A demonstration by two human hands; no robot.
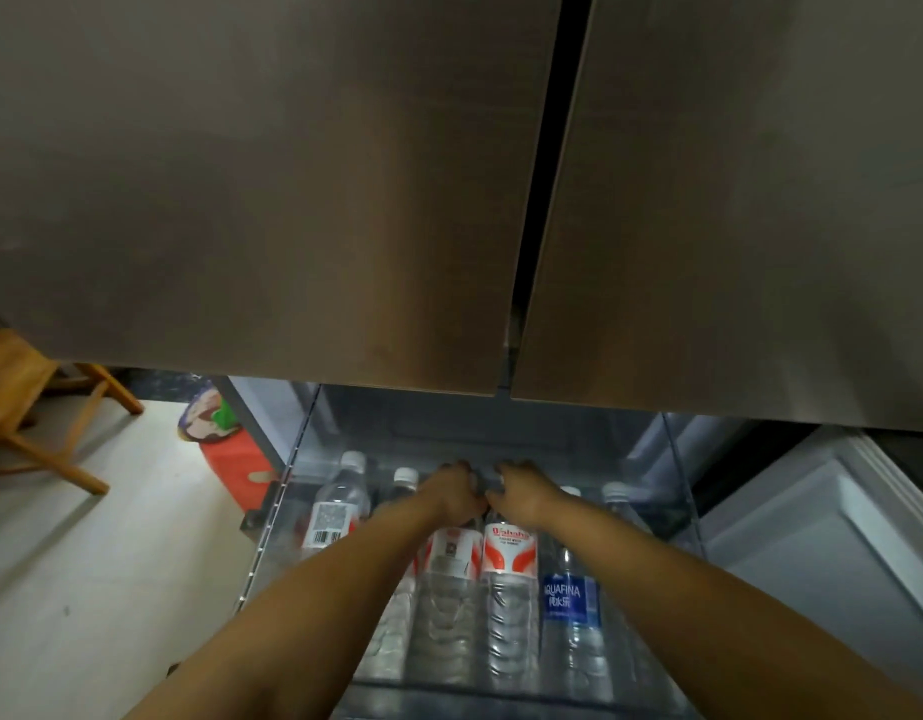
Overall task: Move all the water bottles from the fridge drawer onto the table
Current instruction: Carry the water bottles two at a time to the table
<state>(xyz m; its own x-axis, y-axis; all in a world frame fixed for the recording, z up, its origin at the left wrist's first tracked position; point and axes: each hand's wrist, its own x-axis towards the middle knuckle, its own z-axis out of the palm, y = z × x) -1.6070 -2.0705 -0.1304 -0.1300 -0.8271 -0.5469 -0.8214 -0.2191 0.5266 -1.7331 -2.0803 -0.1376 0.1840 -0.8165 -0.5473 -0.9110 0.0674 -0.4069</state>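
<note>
The clear fridge drawer (682, 491) is pulled out below the steel doors and holds several water bottles lying side by side, caps pointing away from me. My left hand (456, 493) is closed around the neck of a red-and-white labelled bottle (449, 550). My right hand (521, 493) grips the neck of the neighbouring Wahaha bottle (508, 553). A bottle with a barcode label (334, 517) lies at the left; a blue Aquafina bottle (571, 605) lies at the right. Both hands hide the caps of the bottles they hold.
Two closed steel fridge doors (293, 200) hang over the drawer's back half. A wooden chair (38, 407) stands on the pale floor at the left, with a red object (235, 465) beside the drawer. A white panel (812, 537) is at the right.
</note>
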